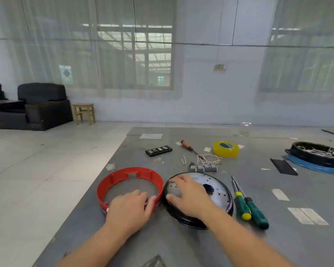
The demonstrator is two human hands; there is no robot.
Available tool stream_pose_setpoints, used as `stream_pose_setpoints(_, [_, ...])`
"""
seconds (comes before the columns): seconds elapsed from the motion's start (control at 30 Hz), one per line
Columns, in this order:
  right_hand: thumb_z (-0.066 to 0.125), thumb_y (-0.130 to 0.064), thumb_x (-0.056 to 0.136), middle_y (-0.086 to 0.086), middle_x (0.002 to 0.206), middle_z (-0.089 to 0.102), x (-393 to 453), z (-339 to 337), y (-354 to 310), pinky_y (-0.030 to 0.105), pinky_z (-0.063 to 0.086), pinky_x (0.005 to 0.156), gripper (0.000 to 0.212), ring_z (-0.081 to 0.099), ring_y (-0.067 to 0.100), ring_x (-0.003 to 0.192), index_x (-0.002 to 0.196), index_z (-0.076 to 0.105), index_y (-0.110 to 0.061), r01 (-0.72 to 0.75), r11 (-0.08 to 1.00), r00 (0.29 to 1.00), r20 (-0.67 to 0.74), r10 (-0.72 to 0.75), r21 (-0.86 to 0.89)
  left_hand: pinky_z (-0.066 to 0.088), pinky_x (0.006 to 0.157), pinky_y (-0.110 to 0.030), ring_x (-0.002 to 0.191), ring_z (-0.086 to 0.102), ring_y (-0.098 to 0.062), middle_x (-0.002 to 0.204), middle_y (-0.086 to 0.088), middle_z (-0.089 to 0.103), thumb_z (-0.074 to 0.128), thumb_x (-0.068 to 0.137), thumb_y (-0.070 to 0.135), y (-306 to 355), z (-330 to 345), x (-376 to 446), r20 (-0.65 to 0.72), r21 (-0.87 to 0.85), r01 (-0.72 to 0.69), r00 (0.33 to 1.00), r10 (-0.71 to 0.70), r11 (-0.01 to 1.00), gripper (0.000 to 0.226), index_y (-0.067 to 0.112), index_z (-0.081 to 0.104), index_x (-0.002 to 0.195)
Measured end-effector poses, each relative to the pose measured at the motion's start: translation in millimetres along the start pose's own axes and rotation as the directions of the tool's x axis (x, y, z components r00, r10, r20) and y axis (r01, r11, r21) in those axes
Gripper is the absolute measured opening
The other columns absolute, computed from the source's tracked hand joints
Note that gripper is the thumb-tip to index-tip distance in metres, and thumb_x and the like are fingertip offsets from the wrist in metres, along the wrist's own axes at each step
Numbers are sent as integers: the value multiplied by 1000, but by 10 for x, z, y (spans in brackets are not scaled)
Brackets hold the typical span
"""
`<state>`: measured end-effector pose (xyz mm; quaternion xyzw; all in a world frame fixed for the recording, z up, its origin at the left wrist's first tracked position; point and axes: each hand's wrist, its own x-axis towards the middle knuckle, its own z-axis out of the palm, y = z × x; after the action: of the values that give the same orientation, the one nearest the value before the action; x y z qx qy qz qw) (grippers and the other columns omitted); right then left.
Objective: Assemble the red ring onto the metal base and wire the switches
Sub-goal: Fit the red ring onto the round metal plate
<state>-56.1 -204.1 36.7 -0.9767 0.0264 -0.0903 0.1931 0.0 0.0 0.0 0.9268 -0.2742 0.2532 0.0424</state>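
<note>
on the grey surface (201, 247), red ring (123, 175) touching metal base (220, 191). my left hand (129, 207) fingers curl on ring's near rim; right hand (189, 197) flat on base, holding nothing. ring looks light, slightly flexy: take by the rim.

The ring (130, 182) was bright red, lying on a dull grey tabletop (181, 243) marked with pale tape patches. The metal base (218, 191) showed a silvery-white face dotted with small dark holes, inside a glossy black rim. Two screwdrivers (249, 207) had green handles, one tipped yellow. The tape roll (226, 149) was yellow, the switches (204, 168) grey with whitish wires, and another screwdriver's handle (186, 145) reddish brown.
</note>
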Motion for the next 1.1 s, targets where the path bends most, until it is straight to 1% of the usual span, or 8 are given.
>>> stream_pose_setpoints(0.07, [41, -61, 99, -1, 151, 42, 37, 197, 18, 43, 36, 110, 53, 43, 25, 139, 142, 47, -31, -34, 974, 999, -39, 26, -223, 41, 48, -32, 57, 66, -23, 62, 2, 61, 37, 98, 62, -50, 87, 16, -63, -23, -32, 998, 30, 999, 57, 23, 61, 63])
stream_pose_setpoints(0.2, [22, -63, 100, 1, 151, 47, -47, 457, 27, 39, 45, 102, 63, 40, 21, 142, 143, 47, -25, -28, 929, 991, -130, -22, -369, 25, 45, -28, 45, 58, -19, 52, 4, 52, 47, 90, 66, -150, 166, 62, -162, 54, -171, 971, 177, 984, 52, 25, 55, 58])
stream_pose_setpoints(0.43, [32, -68, 92, 7, 149, 55, -18, 519, 23, 41, 52, 100, 74, 50, 24, 139, 143, 54, -19, -43, 871, 992, -122, -19, -489, 33, 40, -28, 50, 63, -17, 59, 6, 58, 82, 76, 50, -215, 273, 82, -135, 42, -262, 955, 266, 964, 36, 28, 55, 67])
stream_pose_setpoints(0.57, [31, -71, 92, 5, 154, 50, -41, 508, 12, 42, 48, 104, 75, 45, 26, 143, 147, 50, -24, -69, 855, 993, -121, 7, -514, 25, 45, -27, 51, 64, -15, 61, 7, 59, 88, 71, 52, -251, 274, 86, -125, 53, -286, 949, 291, 957, 38, 28, 59, 69])
stream_pose_setpoints(0.67, [38, -75, 89, 11, 151, 52, -93, 494, -14, 49, 45, 105, 72, 52, 35, 135, 144, 55, -31, -141, 828, 985, -163, 61, -542, 34, 44, -27, 52, 64, -16, 59, 6, 59, 91, 69, 53, -246, 233, 86, -106, 37, -294, 949, 296, 955, 40, 28, 60, 67])
stream_pose_setpoints(0.87, [32, -79, 88, 8, 150, 52, -135, 495, -31, 45, 48, 94, 73, 64, 30, 117, 147, 47, -38, -175, 816, 982, -158, 104, -550, 38, 49, -30, 51, 65, -23, 56, 3, 59, 88, 75, 52, -238, 166, 40, -135, -23, -243, 962, 238, 970, 42, 26, 57, 65])
stream_pose_setpoints(1.0, [29, -79, 88, 7, 155, 46, -131, 494, -7, 44, 47, 96, 77, 62, 28, 122, 149, 43, -35, -162, 828, 983, -164, 86, -537, 42, 50, -37, 57, 66, -26, 60, 1, 59, 63, 90, 58, -257, 165, 11, -224, -126, -167, 965, 136, 978, 42, 24, 52, 69])
stream_pose_setpoints(1.1, [30, -82, 87, 8, 156, 45, -140, 479, 16, 42, 47, 97, 85, 62, 26, 123, 151, 39, -27, -160, 844, 982, -170, 83, -512, 38, 48, -35, 53, 61, -28, 57, 1, 55, 47, 95, 65, -278, 157, 9, -279, -194, -134, 957, 76, 972, 47, 26, 37, 69])
